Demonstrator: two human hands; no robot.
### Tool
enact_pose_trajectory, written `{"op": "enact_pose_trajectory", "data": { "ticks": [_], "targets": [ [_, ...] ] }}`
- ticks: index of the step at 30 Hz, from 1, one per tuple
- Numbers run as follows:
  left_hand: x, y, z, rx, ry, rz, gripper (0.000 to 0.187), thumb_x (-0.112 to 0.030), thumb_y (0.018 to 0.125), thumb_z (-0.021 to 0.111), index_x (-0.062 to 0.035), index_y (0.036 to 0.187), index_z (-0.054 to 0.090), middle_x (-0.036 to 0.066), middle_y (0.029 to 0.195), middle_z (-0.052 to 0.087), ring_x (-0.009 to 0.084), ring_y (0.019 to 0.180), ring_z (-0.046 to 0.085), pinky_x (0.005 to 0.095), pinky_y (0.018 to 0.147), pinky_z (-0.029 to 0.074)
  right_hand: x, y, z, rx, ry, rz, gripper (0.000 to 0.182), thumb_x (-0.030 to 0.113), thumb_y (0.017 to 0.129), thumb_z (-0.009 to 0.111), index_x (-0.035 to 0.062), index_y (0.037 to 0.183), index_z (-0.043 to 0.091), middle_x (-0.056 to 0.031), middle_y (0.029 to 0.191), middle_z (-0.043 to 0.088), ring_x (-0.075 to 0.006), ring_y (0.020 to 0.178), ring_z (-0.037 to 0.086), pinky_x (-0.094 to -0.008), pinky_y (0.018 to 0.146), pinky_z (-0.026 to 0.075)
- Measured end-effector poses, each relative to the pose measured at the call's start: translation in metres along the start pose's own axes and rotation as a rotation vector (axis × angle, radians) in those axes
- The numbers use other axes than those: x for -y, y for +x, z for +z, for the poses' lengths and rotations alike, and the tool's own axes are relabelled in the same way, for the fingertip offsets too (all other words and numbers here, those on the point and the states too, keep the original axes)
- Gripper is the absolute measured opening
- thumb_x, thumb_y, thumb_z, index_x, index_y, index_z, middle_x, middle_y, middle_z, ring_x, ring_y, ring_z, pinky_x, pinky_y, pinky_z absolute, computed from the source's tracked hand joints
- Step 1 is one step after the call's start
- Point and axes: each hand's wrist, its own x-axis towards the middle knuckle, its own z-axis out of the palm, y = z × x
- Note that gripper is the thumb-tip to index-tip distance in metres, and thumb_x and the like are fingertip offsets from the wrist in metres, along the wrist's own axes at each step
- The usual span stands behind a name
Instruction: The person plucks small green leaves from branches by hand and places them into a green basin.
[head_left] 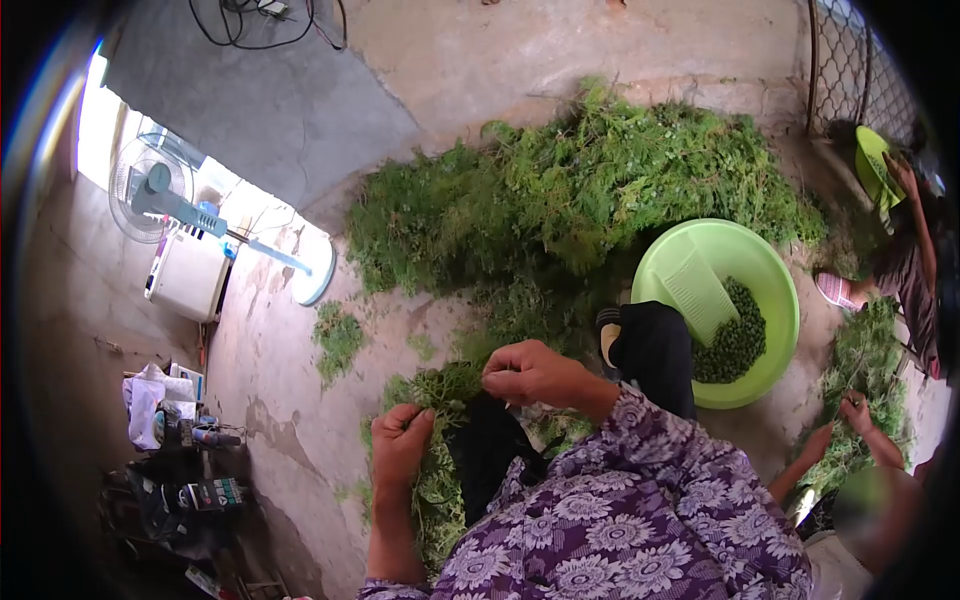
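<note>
My left hand is closed, thumb pressed against the curled fingers, beside my knee. My right hand is closed in a pinch a short way to the right and higher in view. Feathery green sprigs spread between the two hands and overlap their fingertips; I cannot tell what either hand grips. More cut greenery lies along my left leg. Right of my leg stands a light green basin with small dark green berry-like pieces and a ridged green washboard-like panel inside.
A large heap of leafy branches lies ahead against the wall. At left are a standing fan and a shelf of odds and ends. At right, another person's hands work over greenery; a further person holds a green basin.
</note>
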Motion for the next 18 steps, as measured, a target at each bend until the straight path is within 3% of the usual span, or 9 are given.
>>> {"op": "enact_pose_trajectory", "data": {
  "ticks": [2,7,11,12,14,15,18],
  "targets": [
    [-0.008,-0.002,0.002,0.02,-0.028,0.005,0.019,-0.005,0.08,0.059,-0.0047,0.062,0.051,-0.008,0.054,0.041,0.0006,0.049,0.032,0.019,0.043,0.025,0.005,-0.007,0.0,0.034,0.426,0.142,0.017,0.017,0.084,0.057,0.0006,0.08,0.054,-0.0022,0.061,0.05,-0.0068,0.048,0.044,-0.0217,0.044,0.034],
    [-0.012,0.001,0.016,0.101,-0.141,0.077,0.018,-0.004,0.079,0.059,-0.0037,0.063,0.052,-0.008,0.056,0.044,0.0006,0.051,0.034,0.0192,0.045,0.027,-0.013,-0.002,0.002,-0.119,0.594,0.133,0.017,0.016,0.085,0.055,0.0003,0.08,0.053,-0.0017,0.062,0.05,-0.0065,0.047,0.041,-0.0216,0.042,0.032],
    [-0.016,0.001,0.012,0.101,-0.111,0.012,0.017,-0.004,0.079,0.059,-0.0033,0.063,0.053,-0.007,0.057,0.045,0.0014,0.053,0.037,0.0194,0.047,0.029,-0.004,-0.009,0.004,-0.141,0.781,0.218,0.019,0.018,0.086,0.054,0.0015,0.076,0.053,-0.0013,0.061,0.05,-0.0066,0.047,0.042,-0.0214,0.043,0.033],
    [-0.015,0.001,0.01,0.111,-0.098,0.0,0.017,-0.004,0.079,0.059,-0.003,0.063,0.054,-0.006,0.057,0.045,0.0016,0.054,0.037,0.0196,0.047,0.03,-0.006,-0.008,0.005,-0.14,0.781,0.22,0.019,0.018,0.086,0.054,0.0015,0.076,0.053,-0.0013,0.061,0.05,-0.0066,0.047,0.042,-0.0214,0.043,0.033],
    [-0.015,0.0,0.014,0.114,-0.015,0.056,0.016,-0.005,0.079,0.059,-0.0027,0.064,0.055,-0.006,0.056,0.045,0.0017,0.053,0.038,0.0201,0.047,0.031,-0.014,-0.005,0.007,-0.282,0.262,0.062,0.023,0.022,0.086,0.053,0.0025,0.073,0.053,-0.0003,0.06,0.05,-0.0081,0.046,0.044,-0.025,0.041,0.035],
    [-0.015,0.001,0.015,0.117,0.07,0.117,0.016,-0.006,0.079,0.059,-0.0025,0.064,0.056,-0.006,0.054,0.045,0.0018,0.052,0.038,0.0206,0.046,0.031,-0.02,-0.006,0.004,-0.274,0.256,0.057,0.023,0.022,0.086,0.053,0.0025,0.073,0.053,-0.0003,0.06,0.05,-0.0081,0.046,0.044,-0.025,0.041,0.035],
    [-0.011,-0.005,-0.006,0.057,0.083,0.095,0.015,-0.008,0.079,0.059,-0.0026,0.066,0.057,-0.005,0.054,0.045,0.002,0.052,0.039,0.0209,0.046,0.033,-0.041,-0.009,-0.032,-0.366,0.012,0.192,0.019,0.021,0.085,0.053,0.0035,0.078,0.057,-0.0021,0.071,0.057,-0.0091,0.058,0.053,-0.0237,0.05,0.042]
  ]
}}
